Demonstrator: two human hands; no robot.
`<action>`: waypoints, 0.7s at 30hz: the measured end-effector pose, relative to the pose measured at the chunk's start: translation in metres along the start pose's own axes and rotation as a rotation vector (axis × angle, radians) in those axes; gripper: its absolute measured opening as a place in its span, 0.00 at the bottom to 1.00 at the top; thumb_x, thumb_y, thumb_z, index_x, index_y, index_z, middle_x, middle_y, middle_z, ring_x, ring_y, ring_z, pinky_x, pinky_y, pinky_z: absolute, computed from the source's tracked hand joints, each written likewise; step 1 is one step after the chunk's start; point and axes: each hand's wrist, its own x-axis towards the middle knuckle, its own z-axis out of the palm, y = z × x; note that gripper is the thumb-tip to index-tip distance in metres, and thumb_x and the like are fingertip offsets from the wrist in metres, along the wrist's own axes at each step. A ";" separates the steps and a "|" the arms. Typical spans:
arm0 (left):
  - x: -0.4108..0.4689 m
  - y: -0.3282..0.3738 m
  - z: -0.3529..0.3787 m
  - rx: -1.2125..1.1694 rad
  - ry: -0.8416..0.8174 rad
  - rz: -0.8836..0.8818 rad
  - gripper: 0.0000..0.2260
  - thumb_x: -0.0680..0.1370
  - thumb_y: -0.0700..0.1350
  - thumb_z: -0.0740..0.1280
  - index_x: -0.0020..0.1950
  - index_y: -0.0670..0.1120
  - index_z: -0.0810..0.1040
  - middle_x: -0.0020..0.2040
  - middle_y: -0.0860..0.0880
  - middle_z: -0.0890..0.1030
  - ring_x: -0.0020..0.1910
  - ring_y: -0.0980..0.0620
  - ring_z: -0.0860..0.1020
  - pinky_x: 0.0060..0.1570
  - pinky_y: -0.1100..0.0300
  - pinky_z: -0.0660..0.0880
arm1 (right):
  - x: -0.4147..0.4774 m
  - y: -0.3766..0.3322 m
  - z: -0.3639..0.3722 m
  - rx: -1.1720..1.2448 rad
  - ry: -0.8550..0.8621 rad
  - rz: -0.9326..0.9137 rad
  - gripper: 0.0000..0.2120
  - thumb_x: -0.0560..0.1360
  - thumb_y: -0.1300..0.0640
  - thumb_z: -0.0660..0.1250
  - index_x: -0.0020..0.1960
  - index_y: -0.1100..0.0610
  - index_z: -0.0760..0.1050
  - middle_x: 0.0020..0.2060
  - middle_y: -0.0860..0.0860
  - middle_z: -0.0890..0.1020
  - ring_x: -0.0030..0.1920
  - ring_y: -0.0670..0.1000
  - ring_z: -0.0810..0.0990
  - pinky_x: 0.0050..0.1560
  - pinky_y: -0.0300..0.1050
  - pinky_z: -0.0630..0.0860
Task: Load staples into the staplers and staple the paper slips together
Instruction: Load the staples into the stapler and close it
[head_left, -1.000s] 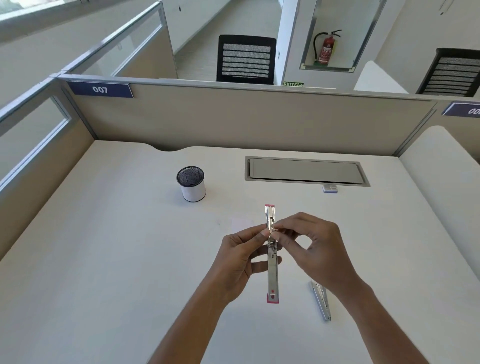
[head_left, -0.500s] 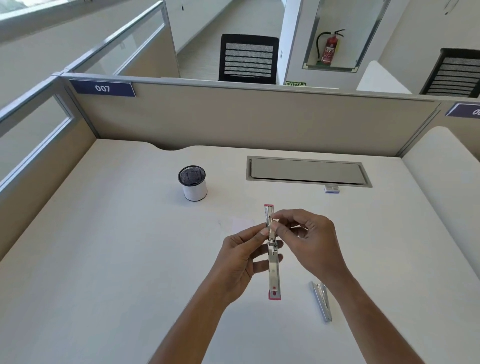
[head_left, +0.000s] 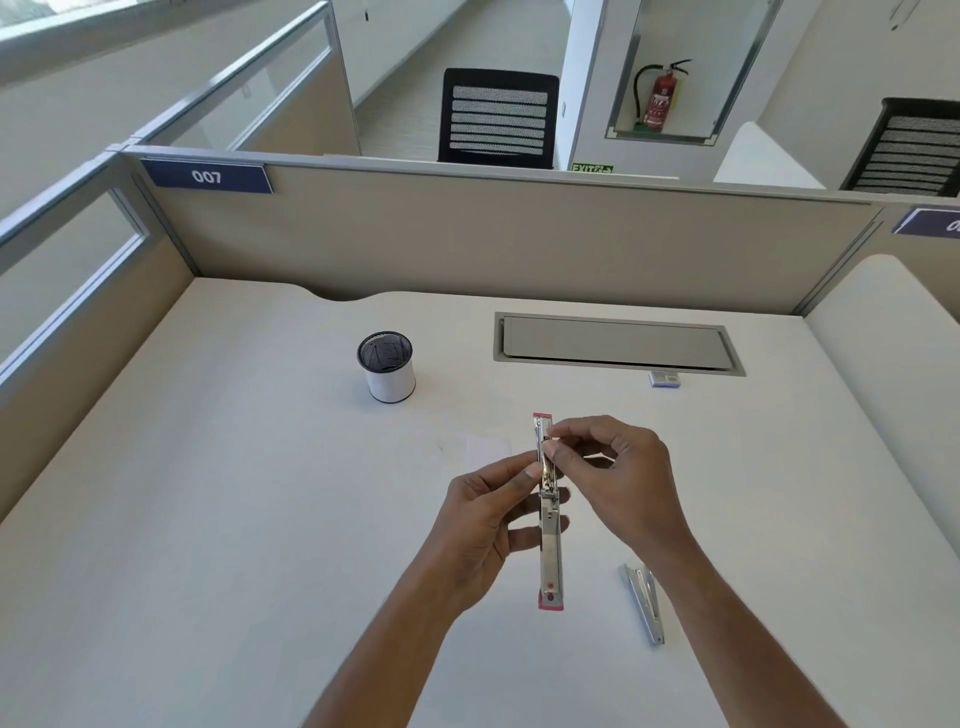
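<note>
Above the middle of the counter (head_left: 208, 519), the opened stapler (head_left: 548, 540) is being held in the clenched left grip (head_left: 483, 525), its long axis running from near edge towards far edge; its far half is being pinched by the right grip (head_left: 618, 478).

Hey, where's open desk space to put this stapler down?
Widest bare patch: the desk's left half, left of the pen cup and your left hand. Another lies right of the second stapler, this side of the small blue box. Crowded: the middle, around the paper slip, held stapler and right hand.
</note>
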 end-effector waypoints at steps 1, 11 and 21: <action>0.000 0.000 0.000 0.001 -0.001 0.003 0.13 0.77 0.43 0.73 0.59 0.40 0.86 0.49 0.42 0.85 0.50 0.46 0.85 0.49 0.49 0.84 | 0.000 0.001 0.000 0.055 -0.001 0.062 0.07 0.73 0.61 0.78 0.47 0.50 0.86 0.38 0.44 0.87 0.40 0.47 0.86 0.46 0.42 0.83; 0.000 -0.002 0.001 0.032 -0.018 0.015 0.12 0.78 0.43 0.73 0.60 0.40 0.85 0.54 0.41 0.87 0.52 0.45 0.85 0.51 0.47 0.83 | -0.001 0.000 0.003 0.442 -0.102 0.507 0.09 0.74 0.58 0.76 0.53 0.59 0.82 0.42 0.54 0.88 0.39 0.48 0.86 0.42 0.46 0.82; 0.007 0.006 -0.004 -0.020 0.093 0.061 0.12 0.76 0.44 0.76 0.57 0.40 0.86 0.57 0.38 0.86 0.53 0.42 0.86 0.49 0.46 0.84 | -0.028 -0.005 -0.009 0.426 -0.397 0.568 0.17 0.75 0.53 0.76 0.61 0.54 0.78 0.52 0.57 0.87 0.51 0.57 0.88 0.49 0.49 0.85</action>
